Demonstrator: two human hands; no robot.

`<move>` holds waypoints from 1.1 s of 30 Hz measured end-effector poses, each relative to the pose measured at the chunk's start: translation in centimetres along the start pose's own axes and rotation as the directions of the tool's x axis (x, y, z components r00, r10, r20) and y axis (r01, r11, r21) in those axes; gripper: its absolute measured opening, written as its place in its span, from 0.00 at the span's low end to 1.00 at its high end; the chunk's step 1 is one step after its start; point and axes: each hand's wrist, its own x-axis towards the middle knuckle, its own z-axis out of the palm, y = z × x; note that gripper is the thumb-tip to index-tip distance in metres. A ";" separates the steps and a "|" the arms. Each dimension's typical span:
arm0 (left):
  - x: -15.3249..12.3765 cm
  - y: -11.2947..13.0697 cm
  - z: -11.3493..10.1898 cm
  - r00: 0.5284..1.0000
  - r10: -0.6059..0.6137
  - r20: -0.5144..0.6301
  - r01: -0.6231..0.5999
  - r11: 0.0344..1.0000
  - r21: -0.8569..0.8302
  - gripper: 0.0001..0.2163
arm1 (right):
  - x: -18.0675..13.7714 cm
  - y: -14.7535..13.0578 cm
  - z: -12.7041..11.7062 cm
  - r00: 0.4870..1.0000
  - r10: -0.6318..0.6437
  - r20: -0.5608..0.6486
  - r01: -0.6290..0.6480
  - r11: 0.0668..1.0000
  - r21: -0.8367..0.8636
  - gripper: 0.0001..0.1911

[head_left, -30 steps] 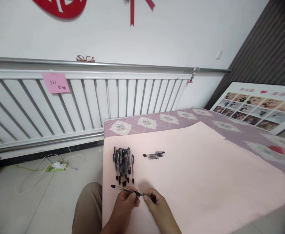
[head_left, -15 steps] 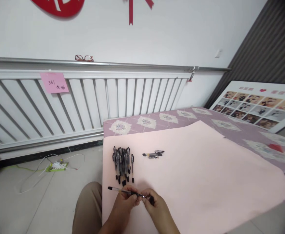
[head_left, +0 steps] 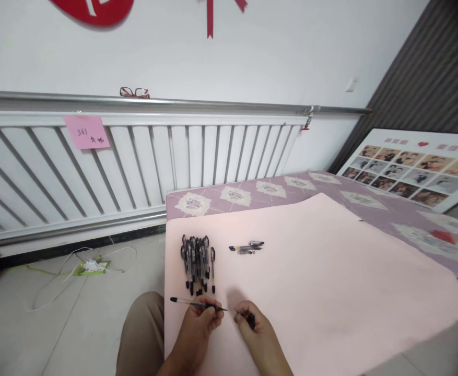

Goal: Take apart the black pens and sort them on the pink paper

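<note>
My left hand (head_left: pixel 203 316) is closed round a clear pen (head_left: pixel 185 302) with a black end and dark grip. The pen lies nearly level, its thin bare tip pointing right past my fingertips. Just to the right, apart from that tip, my right hand (head_left: pixel 254 326) is closed on a black pen cap (head_left: pixel 251 320). A tiny piece seems pinched between its thumb and finger, too small to make out. Beyond my left hand lies a pile of capped black pens (head_left: pixel 196 263), with one pen (head_left: pixel 213 269) at its right side. Several loose pen parts (head_left: pixel 246 248) lie farther right.
Pink paper (head_left: pixel 330 282) covers much of the table, over a purple patterned cloth (head_left: pixel 270 188). A white radiator (head_left: pixel 197 151) runs behind it, with glasses (head_left: pixel 134 93) on the pipe. A power strip (head_left: pixel 93 268) with cables lies on the floor. A photo board (head_left: pixel 412 169) leans at right.
My right hand has pulled away to the right from the pen's front end, and the thin tip now shows bare. The left hand still holds the pen, shifted slightly left.
</note>
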 end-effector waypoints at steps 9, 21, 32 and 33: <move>0.0 0.1 -0.1 1.000 0.009 0.016 -0.008 1.000 -0.024 0.06 | -0.1 -0.4 1.0 1.000 -0.012 -0.002 0.012 1.000 -0.009 0.08; 0.3 -0.4 -0.2 0.996 0.013 0.089 -0.019 0.998 0.057 0.08 | 0.0 -0.9 2.3 0.998 -0.042 0.043 0.040 0.998 0.049 0.09; 0.2 -0.2 0.0 0.998 -0.030 0.055 0.028 0.999 0.033 0.07 | 0.3 -1.1 1.0 0.996 0.079 -0.029 -0.076 0.992 0.096 0.11; 0.2 -0.1 0.1 0.998 -0.029 0.055 0.027 0.999 0.033 0.07 | 0.3 -1.2 1.1 0.996 0.087 -0.032 -0.083 0.991 0.108 0.11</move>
